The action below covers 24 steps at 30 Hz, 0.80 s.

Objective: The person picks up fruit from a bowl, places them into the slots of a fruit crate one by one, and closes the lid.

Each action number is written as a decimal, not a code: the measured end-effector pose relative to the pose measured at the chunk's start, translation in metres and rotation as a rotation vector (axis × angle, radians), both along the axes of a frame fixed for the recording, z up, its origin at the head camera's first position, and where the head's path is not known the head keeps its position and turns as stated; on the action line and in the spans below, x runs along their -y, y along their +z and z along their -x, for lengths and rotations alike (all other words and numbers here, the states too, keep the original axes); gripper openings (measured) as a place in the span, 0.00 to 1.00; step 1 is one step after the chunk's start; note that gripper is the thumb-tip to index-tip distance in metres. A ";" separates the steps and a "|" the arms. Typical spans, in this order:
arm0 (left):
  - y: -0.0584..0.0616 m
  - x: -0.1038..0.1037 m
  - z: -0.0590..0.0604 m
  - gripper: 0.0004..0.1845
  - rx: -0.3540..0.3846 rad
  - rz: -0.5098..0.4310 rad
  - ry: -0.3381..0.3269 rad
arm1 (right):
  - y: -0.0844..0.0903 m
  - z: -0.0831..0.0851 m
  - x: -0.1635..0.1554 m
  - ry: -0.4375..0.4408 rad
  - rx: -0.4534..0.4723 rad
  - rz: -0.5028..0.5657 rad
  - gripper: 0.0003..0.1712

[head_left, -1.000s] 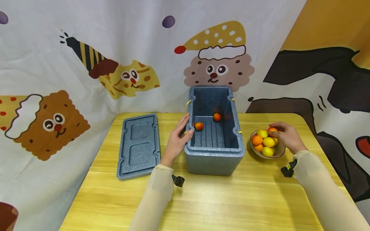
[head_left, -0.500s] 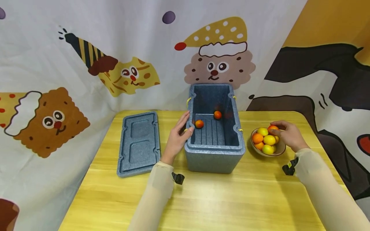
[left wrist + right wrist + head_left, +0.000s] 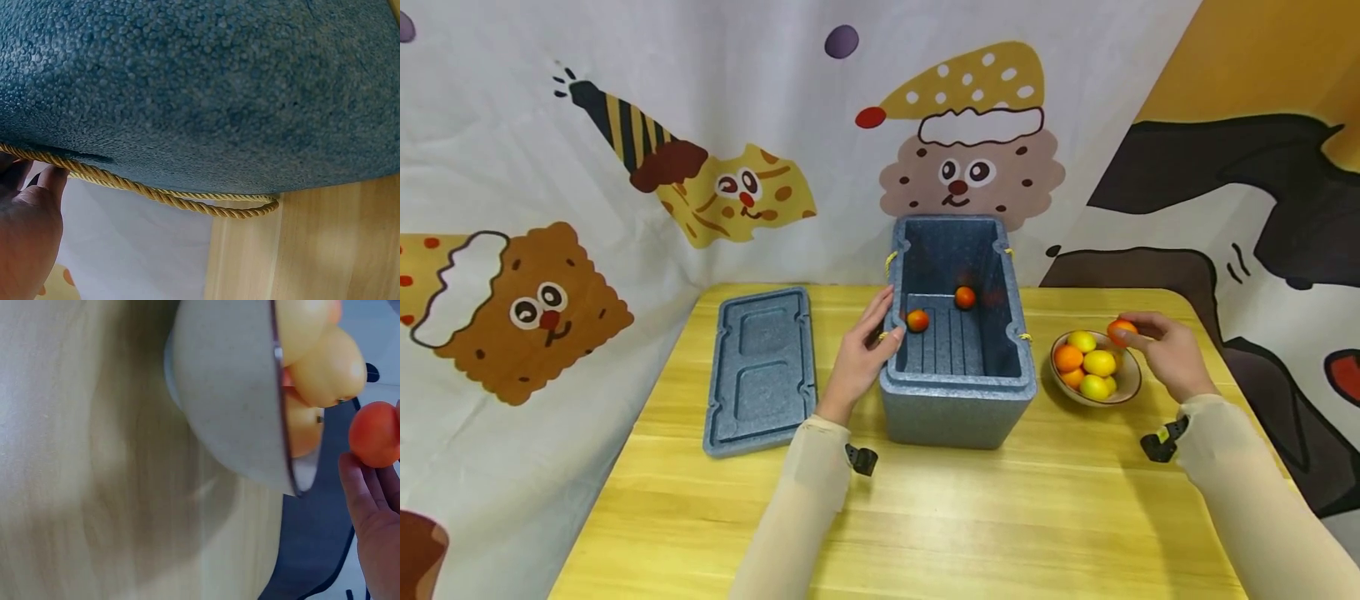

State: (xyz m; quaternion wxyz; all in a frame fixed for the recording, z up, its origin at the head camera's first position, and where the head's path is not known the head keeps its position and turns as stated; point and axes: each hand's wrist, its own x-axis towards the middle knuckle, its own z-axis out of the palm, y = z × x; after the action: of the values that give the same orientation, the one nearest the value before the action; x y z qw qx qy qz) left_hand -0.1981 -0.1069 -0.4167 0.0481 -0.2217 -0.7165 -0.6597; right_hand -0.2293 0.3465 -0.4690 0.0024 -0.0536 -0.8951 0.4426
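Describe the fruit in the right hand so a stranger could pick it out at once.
Start at the blue foam box in the middle of the wooden table, then look to the bowl of fruit on its right. Just above the bowl's far rim, the right hand pinches a small orange-red fruit. It is the only fruit lifted clear of the bowl; the others lie piled inside.

On the tabletop point(image 3: 970, 517), the lid point(image 3: 762, 368) lies left of the foam box point(image 3: 957, 408); the fruit bowl point(image 3: 1131, 393) sits right.
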 end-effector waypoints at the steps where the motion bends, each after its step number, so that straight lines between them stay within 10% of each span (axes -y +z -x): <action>1: 0.000 0.000 0.000 0.29 -0.002 0.003 0.001 | 0.002 0.000 0.000 -0.010 -0.013 0.003 0.37; 24: 0.001 0.001 -0.001 0.29 0.007 -0.002 -0.001 | 0.090 -0.017 0.037 -0.047 -0.242 0.195 0.24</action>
State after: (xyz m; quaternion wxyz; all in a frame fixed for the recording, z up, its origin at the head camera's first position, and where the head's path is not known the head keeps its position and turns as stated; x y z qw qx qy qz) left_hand -0.1976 -0.1076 -0.4161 0.0456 -0.2195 -0.7159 -0.6612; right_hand -0.2119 0.3094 -0.3791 0.1155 -0.0206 -0.8397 0.5303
